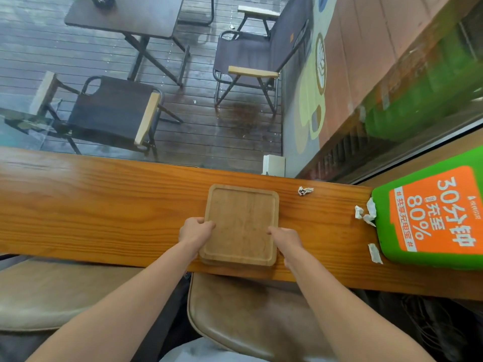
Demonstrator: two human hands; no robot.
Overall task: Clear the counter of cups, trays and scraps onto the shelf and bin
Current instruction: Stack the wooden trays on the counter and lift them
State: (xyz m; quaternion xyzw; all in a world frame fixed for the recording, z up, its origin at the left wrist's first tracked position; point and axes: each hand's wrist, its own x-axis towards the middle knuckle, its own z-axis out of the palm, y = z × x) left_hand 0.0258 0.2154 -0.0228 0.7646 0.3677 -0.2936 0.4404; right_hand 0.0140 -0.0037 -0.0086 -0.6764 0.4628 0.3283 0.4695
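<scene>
Trays: we see a square wooden tray (241,223) with a raised rim lying flat on the desk, its near edge close to the desk's near edge; a second edge shows just under its near side, so it seems to sit on another tray, though we cannot tell how many.
Left hand: our left hand (194,231) grips the tray's left edge, thumb curled over the rim onto the top, the other fingers hidden below.
Right hand: our right hand (286,237) closes on the tray's right edge, thumb pointing in across the top surface, the remaining fingers out of sight at the side.
Scraps: a crumpled paper scrap (304,190) lies on the desk beyond the tray's far right corner; more torn paper bits (366,212) lie farther right, touching the green box, and one strip (375,253) lies near the box's near corner.
Desk: a long, glossy orange-brown wooden desk (104,210) runs left to right along a window.
Green box: a green box (431,218) with an orange label sits at the right end.
Stool: a tan cushioned stool (248,314) stands below the desk between our arms.
Outside: folding chairs (115,113) and a dark table (125,14) stand on wet decking.
</scene>
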